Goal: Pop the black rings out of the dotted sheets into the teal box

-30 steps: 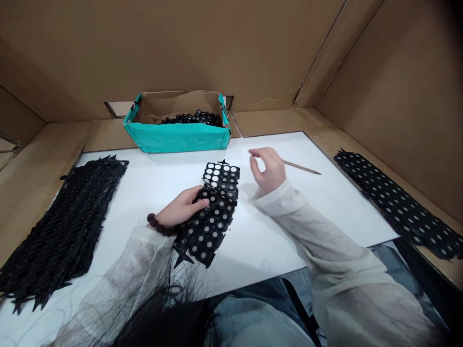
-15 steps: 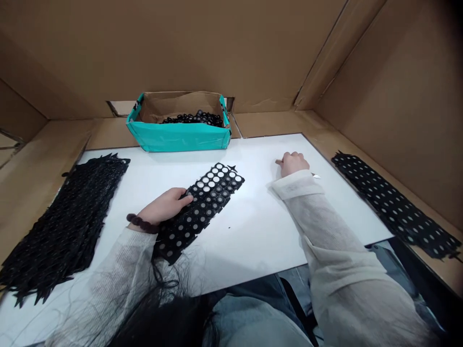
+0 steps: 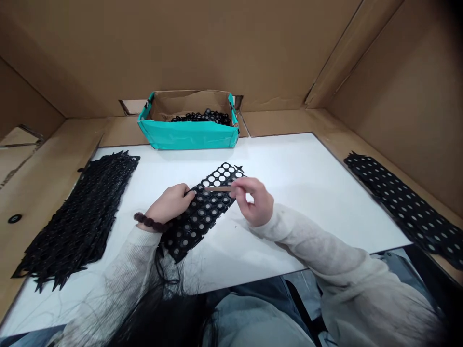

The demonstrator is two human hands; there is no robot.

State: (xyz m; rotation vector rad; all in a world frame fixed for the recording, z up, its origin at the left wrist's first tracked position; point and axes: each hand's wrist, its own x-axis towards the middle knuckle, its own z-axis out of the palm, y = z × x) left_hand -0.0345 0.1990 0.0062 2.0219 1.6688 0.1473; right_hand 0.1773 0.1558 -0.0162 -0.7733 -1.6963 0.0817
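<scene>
A black perforated rubber sheet (image 3: 197, 217) lies slantwise on the white board. White shows through the round holes at its far end, while the others are filled with grey-centred discs. My left hand (image 3: 171, 205) grips the sheet's left edge, thumb on top. Over the sheet, my right hand (image 3: 255, 200) pinches a thin brownish stick-like tool (image 3: 219, 189) between thumb and fingers, its end pointing left above the rows of holes. Whether the tool touches the sheet I cannot tell.
A teal-taped cardboard box (image 3: 191, 136) with many small black rings stands at the back. To the left is a thick pile of black perforated sheets (image 3: 83, 212); at right lie dotted black sheets (image 3: 405, 200). One black ring (image 3: 15, 219) sits on the left cardboard. Cardboard walls surround the board.
My right hand has moved left from the right part of the board to above the sheet, bringing the stick-like tool. My left hand keeps its grip. The view has shifted slightly.
</scene>
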